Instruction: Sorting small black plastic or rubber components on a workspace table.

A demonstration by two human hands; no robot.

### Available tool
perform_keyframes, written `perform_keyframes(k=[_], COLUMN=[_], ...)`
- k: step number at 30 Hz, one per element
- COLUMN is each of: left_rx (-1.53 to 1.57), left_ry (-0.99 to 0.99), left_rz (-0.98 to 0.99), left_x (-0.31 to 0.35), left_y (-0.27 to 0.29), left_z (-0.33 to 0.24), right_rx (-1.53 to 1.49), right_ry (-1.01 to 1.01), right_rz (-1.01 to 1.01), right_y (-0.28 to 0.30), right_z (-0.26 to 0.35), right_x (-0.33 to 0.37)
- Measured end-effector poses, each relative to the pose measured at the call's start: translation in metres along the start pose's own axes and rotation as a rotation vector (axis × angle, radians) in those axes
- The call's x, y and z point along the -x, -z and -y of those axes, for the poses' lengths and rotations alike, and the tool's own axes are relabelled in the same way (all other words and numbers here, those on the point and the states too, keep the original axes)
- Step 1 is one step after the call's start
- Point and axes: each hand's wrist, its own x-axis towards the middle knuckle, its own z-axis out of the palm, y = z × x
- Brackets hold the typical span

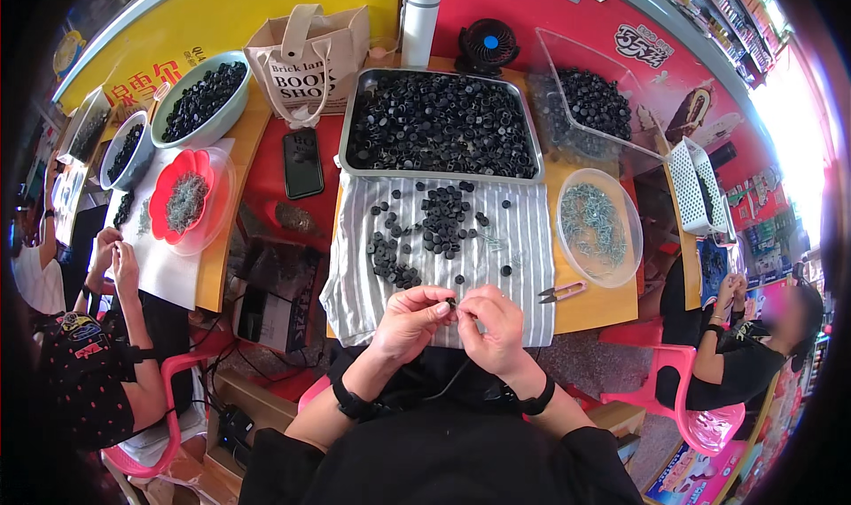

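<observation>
My left hand [410, 326] pinches a small round black piece [451, 302] between thumb and forefinger. Right against it, the fingertips of my right hand [494, 329] are pressed together; whatever they grip is too small to make out. Both hands are over the near edge of a grey-and-white striped cloth [355, 305]. On the cloth, loose black round pieces [443, 208] lie in a spread-out heap. Behind it, a metal tray [443, 175] is full of similar black pieces. Right of the cloth are a clear round tub of thin metal bits [596, 224] and pink-handled thread snips [564, 292].
At the back stand a canvas tote bag [310, 57], a white bottle [421, 24], a black fan [487, 46] and a clear bin [603, 106]. A phone [303, 164] lies left of the tray. People [97, 354] work at both sides, near bowls [213, 124] on the left.
</observation>
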Motion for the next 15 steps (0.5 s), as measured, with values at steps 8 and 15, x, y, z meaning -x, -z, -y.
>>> perform_keyframes(k=[8,15], left_rx=[-0.057,-0.018], left_ry=[-0.006,0.069], left_rz=[0.016,0.032], left_x=[0.000,0.003], left_y=[0.000,-0.007], left_z=[0.001,-0.002], right_rx=[0.043,-0.182], right_ry=[0.092,-0.163], right_rz=[0.019,-0.025], right_y=[-0.003,0.005], right_z=[-0.004,-0.003], right_x=[0.002,0.018])
